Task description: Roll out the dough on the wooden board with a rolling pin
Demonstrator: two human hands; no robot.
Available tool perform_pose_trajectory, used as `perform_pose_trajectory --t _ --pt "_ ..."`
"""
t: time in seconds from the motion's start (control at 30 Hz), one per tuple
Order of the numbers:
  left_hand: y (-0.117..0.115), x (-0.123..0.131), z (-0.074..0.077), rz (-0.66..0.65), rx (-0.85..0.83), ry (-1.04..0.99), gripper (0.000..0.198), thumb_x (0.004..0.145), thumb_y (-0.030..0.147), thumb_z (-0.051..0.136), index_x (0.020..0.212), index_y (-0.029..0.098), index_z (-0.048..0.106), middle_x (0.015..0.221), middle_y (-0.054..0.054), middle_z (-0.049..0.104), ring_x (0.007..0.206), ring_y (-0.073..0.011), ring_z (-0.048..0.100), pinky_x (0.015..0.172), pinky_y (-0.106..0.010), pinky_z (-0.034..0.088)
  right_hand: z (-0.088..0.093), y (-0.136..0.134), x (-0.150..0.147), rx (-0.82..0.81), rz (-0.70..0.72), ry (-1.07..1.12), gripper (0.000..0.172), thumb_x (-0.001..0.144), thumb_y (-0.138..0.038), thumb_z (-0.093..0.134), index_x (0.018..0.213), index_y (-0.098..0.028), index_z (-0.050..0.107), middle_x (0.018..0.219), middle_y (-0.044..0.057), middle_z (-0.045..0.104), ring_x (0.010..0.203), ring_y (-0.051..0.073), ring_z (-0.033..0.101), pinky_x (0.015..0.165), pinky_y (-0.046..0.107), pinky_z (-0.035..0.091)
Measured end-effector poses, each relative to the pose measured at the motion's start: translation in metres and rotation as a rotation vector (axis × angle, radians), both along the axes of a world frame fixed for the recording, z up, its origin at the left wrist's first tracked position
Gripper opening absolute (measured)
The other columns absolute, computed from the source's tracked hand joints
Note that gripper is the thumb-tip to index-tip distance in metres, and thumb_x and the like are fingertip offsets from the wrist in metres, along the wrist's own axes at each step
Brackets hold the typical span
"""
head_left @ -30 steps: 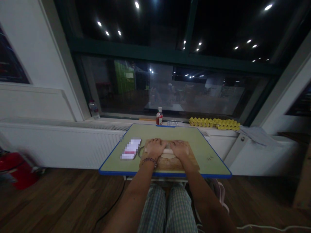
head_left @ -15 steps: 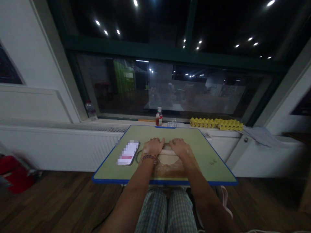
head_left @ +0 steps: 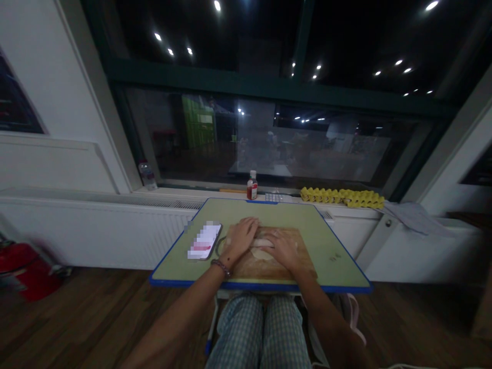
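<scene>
On the board [head_left: 271, 266], left hand [head_left: 240, 238] and right hand [head_left: 283, 249] press spread over the dough [head_left: 262, 243]; too much weight could tear it.

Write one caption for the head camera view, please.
Left hand and right hand press pale dough on a wooden cutting board.

Smooth, pale dough [head_left: 262, 243] on a matt, wooden cutting board [head_left: 261, 268].

A blue-edged green surface [head_left: 338, 261] carries a wooden cutting board [head_left: 265, 269] at its centre, and a phone [head_left: 205, 241] at 9 o'clock.
</scene>
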State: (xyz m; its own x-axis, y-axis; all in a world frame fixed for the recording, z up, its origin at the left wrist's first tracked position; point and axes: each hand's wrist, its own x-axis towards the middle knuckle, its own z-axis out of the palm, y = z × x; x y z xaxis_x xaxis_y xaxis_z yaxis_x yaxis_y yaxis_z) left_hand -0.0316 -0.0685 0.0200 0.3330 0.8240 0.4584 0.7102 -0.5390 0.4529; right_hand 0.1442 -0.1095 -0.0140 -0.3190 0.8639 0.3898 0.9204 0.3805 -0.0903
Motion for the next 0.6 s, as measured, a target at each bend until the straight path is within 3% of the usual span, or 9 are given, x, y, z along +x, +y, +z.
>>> perform_pose_trajectory --t 0.13,0.3,0.43,0.6 --pt "-0.032 -0.016 -0.003 -0.053 0.093 -0.05 0.032 0.099 0.03 0.04 0.116 0.025 0.066 0.134 -0.003 0.062 0.129 -0.0198 0.049 0.115 -0.041 0.035 0.003 -0.008 -0.001 0.061 -0.169 0.1 0.036 0.098 -0.042 0.05 0.122 -0.018 0.063 0.125 0.01 0.066 0.116 0.022 0.057 0.102 0.033 0.04" --pt "-0.066 -0.022 -0.023 -0.112 0.107 0.065 0.036 0.087 0.033 0.061 0.123 0.026 0.064 0.152 -0.005 0.045 0.142 -0.0261 0.035 0.119 -0.047 0.029 0.012 -0.014 -0.001 0.146 -0.487 0.197 0.038 0.103 -0.039 0.037 0.126 -0.017 0.057 0.124 0.013 0.065 0.105 0.022 0.062 0.089 0.031 0.044" --pt "-0.064 -0.019 -0.036 -0.218 -0.041 0.106 0.043 0.086 0.036 0.062 0.128 0.025 0.061 0.142 -0.006 0.057 0.134 -0.0231 0.047 0.117 -0.042 0.034 0.009 -0.015 0.002 0.178 -0.599 0.193 0.042 0.104 -0.039 0.032 0.134 -0.016 0.051 0.111 0.013 0.069 0.098 0.023 0.065 0.081 0.03 0.044" --pt "-0.048 -0.017 -0.032 -0.258 -0.077 0.219 0.05 0.089 0.048 0.06 0.131 0.022 0.061 0.142 -0.007 0.058 0.135 -0.0215 0.048 0.116 -0.036 0.034 0.01 -0.016 0.002 0.148 -0.643 0.153 0.041 0.104 -0.038 0.031 0.136 -0.018 0.047 0.11 0.012 0.07 0.094 0.022 0.066 0.076 0.028 0.044"
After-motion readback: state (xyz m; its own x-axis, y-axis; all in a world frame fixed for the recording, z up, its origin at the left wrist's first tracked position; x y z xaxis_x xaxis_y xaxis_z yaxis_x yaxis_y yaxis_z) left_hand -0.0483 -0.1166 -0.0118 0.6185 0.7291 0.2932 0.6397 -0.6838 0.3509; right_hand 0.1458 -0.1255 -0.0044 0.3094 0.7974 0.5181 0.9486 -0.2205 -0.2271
